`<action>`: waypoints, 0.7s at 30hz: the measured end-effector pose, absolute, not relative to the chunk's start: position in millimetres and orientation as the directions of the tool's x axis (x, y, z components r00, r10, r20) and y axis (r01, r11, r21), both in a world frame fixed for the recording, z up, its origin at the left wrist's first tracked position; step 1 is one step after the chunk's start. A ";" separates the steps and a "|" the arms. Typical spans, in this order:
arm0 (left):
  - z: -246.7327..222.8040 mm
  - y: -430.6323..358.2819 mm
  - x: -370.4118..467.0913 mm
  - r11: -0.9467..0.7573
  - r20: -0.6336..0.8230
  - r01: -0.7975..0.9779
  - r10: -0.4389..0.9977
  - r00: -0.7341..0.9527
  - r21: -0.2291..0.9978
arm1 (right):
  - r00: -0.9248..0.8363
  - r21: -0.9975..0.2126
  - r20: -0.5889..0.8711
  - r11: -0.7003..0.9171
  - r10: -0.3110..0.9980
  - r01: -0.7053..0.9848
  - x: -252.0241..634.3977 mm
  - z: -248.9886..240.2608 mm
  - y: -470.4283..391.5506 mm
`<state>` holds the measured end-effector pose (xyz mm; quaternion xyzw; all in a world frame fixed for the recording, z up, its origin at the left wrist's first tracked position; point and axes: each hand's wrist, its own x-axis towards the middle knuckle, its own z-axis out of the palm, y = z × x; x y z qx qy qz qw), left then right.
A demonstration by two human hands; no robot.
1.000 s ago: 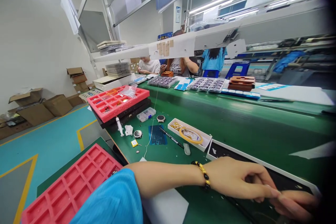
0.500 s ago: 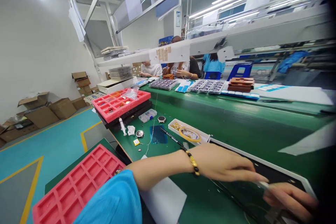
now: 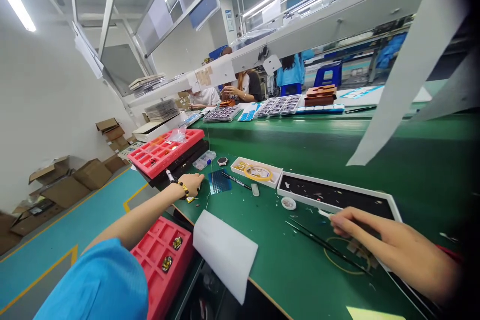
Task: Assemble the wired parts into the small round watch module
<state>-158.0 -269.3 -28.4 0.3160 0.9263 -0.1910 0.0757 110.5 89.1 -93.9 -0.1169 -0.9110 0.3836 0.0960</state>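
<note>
My left hand (image 3: 190, 185) reaches to the left part of the green bench, beside the white syringe (image 3: 170, 176) and above a small yellow item (image 3: 190, 199). Its fingers are curled down; whatever they hold, if anything, is hidden. My right hand (image 3: 378, 240) pinches a thin white stick (image 3: 324, 214), whose tip points left. Tweezers (image 3: 318, 240) and a thin yellowish ring (image 3: 332, 261) lie below that hand. Near the middle are a small round white dish (image 3: 288, 203), a black pen (image 3: 236, 180), a blue film sheet (image 3: 220, 182) and a round watch body (image 3: 223, 161).
A red tray (image 3: 165, 157) sits at the back left, another (image 3: 152, 255) beneath my left arm. A white box (image 3: 275, 178) adjoins a long black-lined tray (image 3: 330, 192). White paper (image 3: 225, 255) overhangs the near edge. Paper strips (image 3: 397, 80) hang at right. People sit across the bench.
My left hand has left my right hand's side and moved far left to the bench items. My right hand shows more fully, still pinching the white stick. The view has shifted.
</note>
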 end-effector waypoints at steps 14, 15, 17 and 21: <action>3.5 -269.8 -124.7 0.750 0.041 0.648 0.649 -0.760 0.137 | -0.995 -0.710 0.015 0.700 -0.103 -0.083 118.7 -79.5 67.6; 9.2 -265.8 -113.4 0.721 0.044 0.665 0.671 -0.740 0.198 | -0.992 -0.699 0.043 0.705 -0.121 -0.117 119.1 -80.7 65.7; 18.2 -252.9 -89.5 0.625 0.048 0.690 0.728 -0.684 0.365 | -0.989 -0.691 0.069 0.709 -0.134 -0.145 119.4 -82.7 63.8; 17.7 -202.3 -47.7 0.324 0.129 0.632 0.816 -0.563 0.704 | -0.995 -0.714 0.072 0.694 -0.064 -0.096 120.7 -80.1 64.9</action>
